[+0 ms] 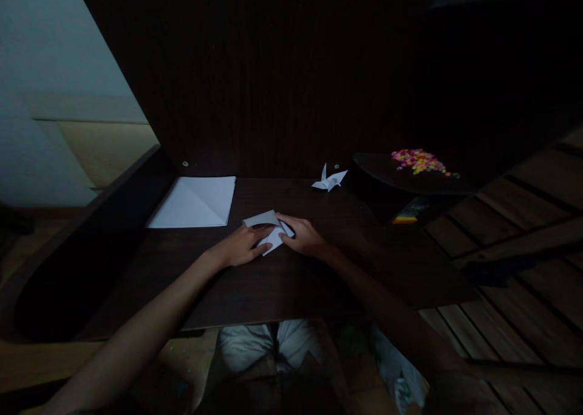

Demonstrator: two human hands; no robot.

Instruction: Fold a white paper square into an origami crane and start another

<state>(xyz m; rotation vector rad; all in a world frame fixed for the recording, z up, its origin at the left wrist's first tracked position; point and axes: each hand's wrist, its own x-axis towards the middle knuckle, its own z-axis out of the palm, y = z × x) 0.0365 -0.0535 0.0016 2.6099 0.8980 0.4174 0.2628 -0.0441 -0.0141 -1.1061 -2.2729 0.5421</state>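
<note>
Between my two hands, low over the middle of the dark desk, is a partly folded sheet of white paper (277,237). One flap of it lifts and curves over the fingers of my left hand (241,245), whose thumb lies along the near edge. My right hand (304,236) grips the paper's right side, thumb on top and forefinger at the upper corner. Some fingertips of the left hand are hidden under the raised flap. Beyond the right hand, a finished white paper crane (330,180) stands near the back panel.
A stack of white square paper (195,202) with crease lines lies at the back left of the desk (282,293). On a raised corner shelf (373,166) at right sits a heap of small colourful pieces (421,161). Wooden slats (523,330) are at far right.
</note>
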